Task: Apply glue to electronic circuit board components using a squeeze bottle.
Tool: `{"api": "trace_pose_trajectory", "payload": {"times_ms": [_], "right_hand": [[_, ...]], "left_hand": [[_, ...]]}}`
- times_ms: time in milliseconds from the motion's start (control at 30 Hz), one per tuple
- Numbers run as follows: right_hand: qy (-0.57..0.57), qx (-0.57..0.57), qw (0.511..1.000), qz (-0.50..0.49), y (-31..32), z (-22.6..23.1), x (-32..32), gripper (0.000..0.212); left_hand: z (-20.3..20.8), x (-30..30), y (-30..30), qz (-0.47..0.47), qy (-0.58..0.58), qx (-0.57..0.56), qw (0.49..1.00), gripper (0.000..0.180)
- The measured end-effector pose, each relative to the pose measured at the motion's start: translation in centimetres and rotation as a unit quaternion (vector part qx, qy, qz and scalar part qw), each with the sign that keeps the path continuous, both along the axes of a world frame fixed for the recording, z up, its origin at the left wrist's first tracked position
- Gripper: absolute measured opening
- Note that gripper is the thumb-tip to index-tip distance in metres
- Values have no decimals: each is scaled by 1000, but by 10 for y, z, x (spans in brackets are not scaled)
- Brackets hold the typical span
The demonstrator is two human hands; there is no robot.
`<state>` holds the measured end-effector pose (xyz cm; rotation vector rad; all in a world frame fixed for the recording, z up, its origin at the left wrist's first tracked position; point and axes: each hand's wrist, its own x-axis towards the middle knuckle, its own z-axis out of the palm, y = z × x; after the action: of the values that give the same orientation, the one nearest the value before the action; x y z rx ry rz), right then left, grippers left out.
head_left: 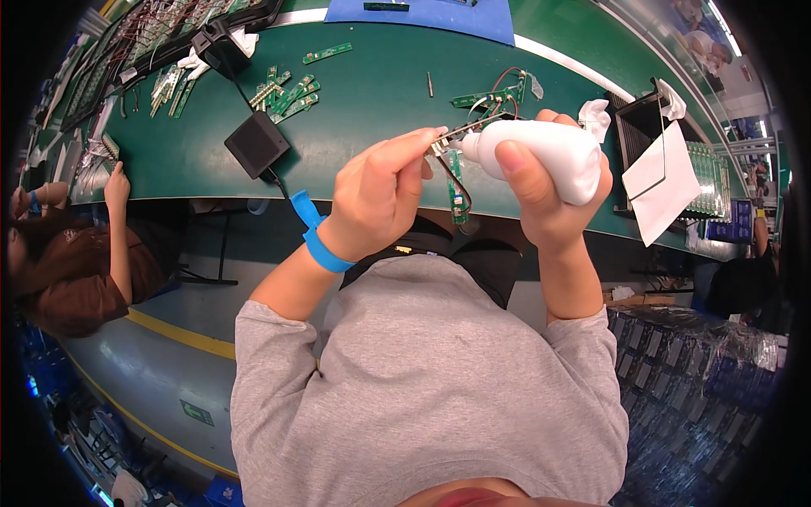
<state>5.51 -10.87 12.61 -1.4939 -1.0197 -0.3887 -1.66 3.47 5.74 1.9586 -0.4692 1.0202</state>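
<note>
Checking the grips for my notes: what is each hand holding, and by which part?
The right hand grips a white squeeze tube around its body. The left hand pinches one end of a narrow green circuit board with wires, right at the tube's nozzle.

The single head-worn fisheye view looks steeply down from close above the hands (473, 182), taking in the green bench (372, 93) ahead and the floor (144, 372) below, with edges bending outward.

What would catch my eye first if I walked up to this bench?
Probably the white squeeze bottle in the right hand, its nozzle at a narrow green circuit board pinched by the left hand, mid-picture. Behind, more green boards lie scattered on the green table.
</note>
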Motion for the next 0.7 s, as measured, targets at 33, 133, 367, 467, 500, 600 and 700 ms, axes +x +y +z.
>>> {"api": "trace_pose_trajectory", "payload": {"times_ms": [33,133,367,467,500,600,700], "right_hand": [[0,0,1000,0,0,0,0,14],[11,1,1000,-16,-5,-2,1,15],[345,183,920,-27,-59,-23,11,33],[381,231,889,-103,-84,-43,18,38],[397,239,877,-124,-94,-49,19,38],[408,246,867,-149,-120,-65,20,33],[404,267,855,-186,-138,-79,17,29]], "left_hand": [[-1,1,-1,0,0,0,1000,21],[-3,4,-4,2,-25,-62,998,25],[1,13,6,51,-22,-48,997,20],[6,21,14,83,-8,-25,996,18],[8,26,17,88,20,-31,995,18],[11,50,20,107,105,-56,987,15],[9,98,15,95,174,-111,974,14]]}}
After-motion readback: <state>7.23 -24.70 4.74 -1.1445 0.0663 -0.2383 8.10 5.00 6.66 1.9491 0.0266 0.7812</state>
